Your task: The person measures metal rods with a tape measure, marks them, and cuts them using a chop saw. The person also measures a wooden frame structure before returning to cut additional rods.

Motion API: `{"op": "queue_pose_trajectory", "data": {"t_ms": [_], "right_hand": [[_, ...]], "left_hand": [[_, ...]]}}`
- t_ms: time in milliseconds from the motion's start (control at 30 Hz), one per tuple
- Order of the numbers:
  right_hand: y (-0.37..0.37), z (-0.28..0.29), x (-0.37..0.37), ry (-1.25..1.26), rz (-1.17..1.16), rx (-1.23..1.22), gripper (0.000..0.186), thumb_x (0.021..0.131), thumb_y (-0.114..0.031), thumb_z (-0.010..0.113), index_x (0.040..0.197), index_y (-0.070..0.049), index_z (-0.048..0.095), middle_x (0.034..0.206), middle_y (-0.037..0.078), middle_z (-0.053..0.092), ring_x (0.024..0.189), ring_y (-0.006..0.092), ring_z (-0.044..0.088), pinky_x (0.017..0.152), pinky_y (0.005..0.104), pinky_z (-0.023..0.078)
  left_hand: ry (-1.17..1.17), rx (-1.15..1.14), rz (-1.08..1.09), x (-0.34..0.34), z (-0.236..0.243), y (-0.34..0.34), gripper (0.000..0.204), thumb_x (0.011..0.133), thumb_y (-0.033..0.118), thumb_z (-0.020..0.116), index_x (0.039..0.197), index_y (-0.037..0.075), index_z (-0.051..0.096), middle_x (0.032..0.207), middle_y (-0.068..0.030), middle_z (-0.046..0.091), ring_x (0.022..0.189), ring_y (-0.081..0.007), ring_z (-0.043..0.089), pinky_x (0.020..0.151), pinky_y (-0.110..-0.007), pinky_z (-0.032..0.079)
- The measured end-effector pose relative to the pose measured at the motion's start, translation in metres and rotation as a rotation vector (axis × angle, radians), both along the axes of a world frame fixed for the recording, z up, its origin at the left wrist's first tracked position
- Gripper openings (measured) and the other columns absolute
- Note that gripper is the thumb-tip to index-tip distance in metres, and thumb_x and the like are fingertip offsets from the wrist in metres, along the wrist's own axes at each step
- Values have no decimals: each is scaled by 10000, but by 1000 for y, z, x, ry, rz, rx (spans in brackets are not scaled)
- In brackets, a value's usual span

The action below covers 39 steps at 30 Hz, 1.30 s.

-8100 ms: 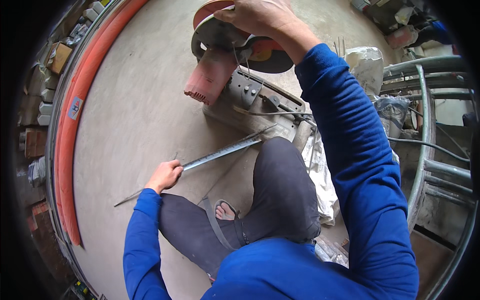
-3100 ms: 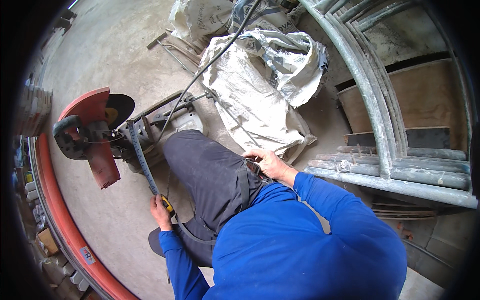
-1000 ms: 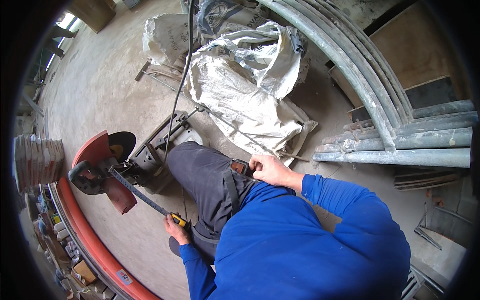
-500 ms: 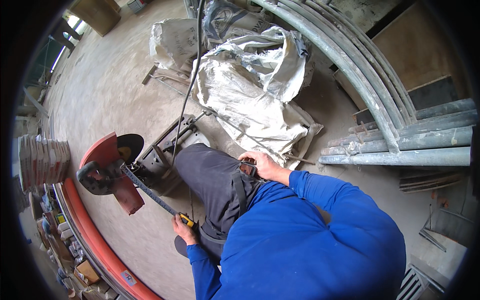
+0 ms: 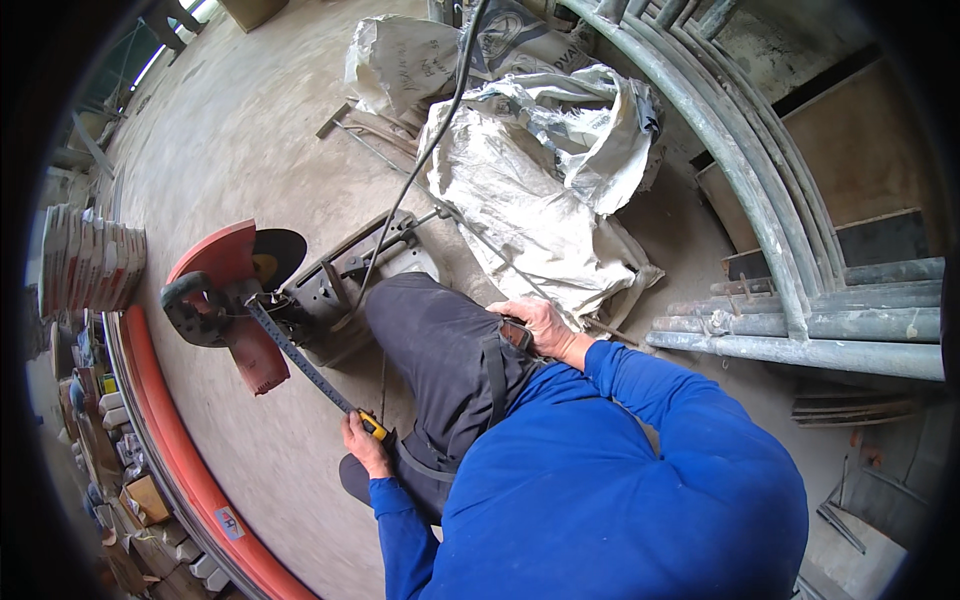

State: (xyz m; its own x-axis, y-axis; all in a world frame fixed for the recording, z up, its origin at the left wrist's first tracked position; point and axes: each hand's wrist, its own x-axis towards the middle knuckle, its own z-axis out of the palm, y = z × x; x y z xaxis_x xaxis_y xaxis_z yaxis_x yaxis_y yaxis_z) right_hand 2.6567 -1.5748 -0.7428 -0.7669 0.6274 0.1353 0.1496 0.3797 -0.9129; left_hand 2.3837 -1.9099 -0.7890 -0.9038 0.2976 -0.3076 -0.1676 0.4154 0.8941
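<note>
The yellow tape measure is near the left knee, in the left hand. The fingers are bent and pinch its case, maybe to stop it from tipping. Its long blade sticks out, far and left, up to the red saw. It looks straight, perhaps because the hand holds the case in line with it. I cannot tell if its tip touches the saw.

The right hand is curled by the right hip, over a small dark gadget. I cannot tell if it grips the gadget or just rests there. The saw sits on the floor, perhaps because it is heavy. A black cable runs past it. Farther right are a white sack and gray pipes. A long red roll lies left.
</note>
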Motion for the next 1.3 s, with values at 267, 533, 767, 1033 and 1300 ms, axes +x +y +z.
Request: {"op": "queue_pose_trajectory", "data": {"t_ms": [267, 533, 767, 1033, 1300], "right_hand": [[0, 9, 2, -116, 9, 103, 332, 908, -193, 691, 1224, -96, 722, 1077, 168, 759, 960, 318, 745, 831, 373, 571], [4, 1, 15, -244, 195, -259, 640, 875, -228, 731, 1470, -141, 512, 1251, 172, 650, 1167, 347, 634, 1026, 396, 485], [6, 4, 23, -421, 390, -262, 999, 787, -259, 803, 1628, -168, 271, 1527, 186, 422, 1447, 362, 391, 1216, 425, 301], [-4, 16, 15, -273, 324, -288, 1121, 738, -368, 872, 1639, -170, 234, 1574, 208, 392, 1475, 377, 366, 1229, 428, 284], [-12, 31, 32, -307, 158, -581, 947, 729, -322, 910, 1476, -96, 374, 1347, 165, 524, 1280, 296, 535, 1119, 384, 406]], "left_hand": [[13, -11, 44, 1, -1, 1, 302, 1070, 289, 539, 1068, 6, 643, 870, -66, 684, 760, -137, 587, 709, -292, 475], [36, 34, 11, -1, -3, -1, 269, 1067, 258, 540, 1027, 13, 643, 877, -64, 685, 776, -135, 583, 722, -294, 472], [53, 60, 12, -3, -12, -5, 284, 1075, 279, 535, 1055, 17, 641, 871, -73, 699, 767, -135, 612, 712, -290, 490], [82, 84, 20, -7, -22, -9, 286, 1071, 295, 549, 1009, 28, 633, 852, -67, 691, 739, -134, 612, 679, -286, 492], [69, 92, 38, -4, -18, -10, 286, 1067, 299, 557, 1010, 33, 644, 850, -69, 693, 706, -121, 599, 656, -275, 481]]}}
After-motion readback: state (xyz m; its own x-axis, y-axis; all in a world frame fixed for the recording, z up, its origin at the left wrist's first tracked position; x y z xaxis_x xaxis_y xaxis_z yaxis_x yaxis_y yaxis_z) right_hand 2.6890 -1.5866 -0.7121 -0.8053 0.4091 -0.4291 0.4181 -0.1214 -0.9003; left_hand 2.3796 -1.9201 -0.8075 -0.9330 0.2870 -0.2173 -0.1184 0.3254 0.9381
